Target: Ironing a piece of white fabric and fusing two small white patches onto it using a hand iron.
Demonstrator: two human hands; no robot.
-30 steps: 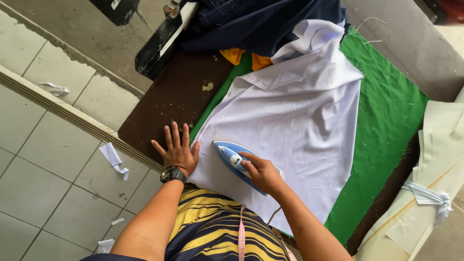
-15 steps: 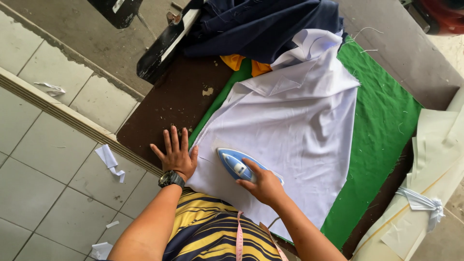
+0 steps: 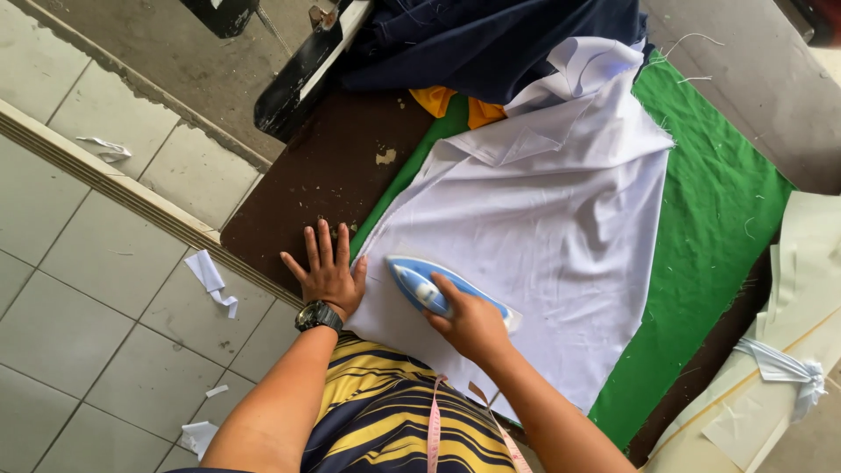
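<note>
A white shirt [image 3: 543,228] lies spread flat on a green cloth [image 3: 718,219] that covers a dark brown table [image 3: 324,184]. My right hand [image 3: 469,322] grips the handle of a blue and white iron [image 3: 419,282], which rests on the shirt's near left part. My left hand [image 3: 326,270] is pressed flat on the table, fingers spread, right at the shirt's left edge. A black watch sits on that wrist.
Dark navy fabric [image 3: 473,39] and a bit of orange cloth [image 3: 447,101] lie at the table's far end. Cream fabric [image 3: 788,350] is piled at the right. Paper scraps [image 3: 210,278] lie on the tiled floor at the left. A pink measuring tape hangs over my striped shirt.
The iron and my right hand have slid slightly left along the shirt's near edge. My left hand stays flat on the table.
</note>
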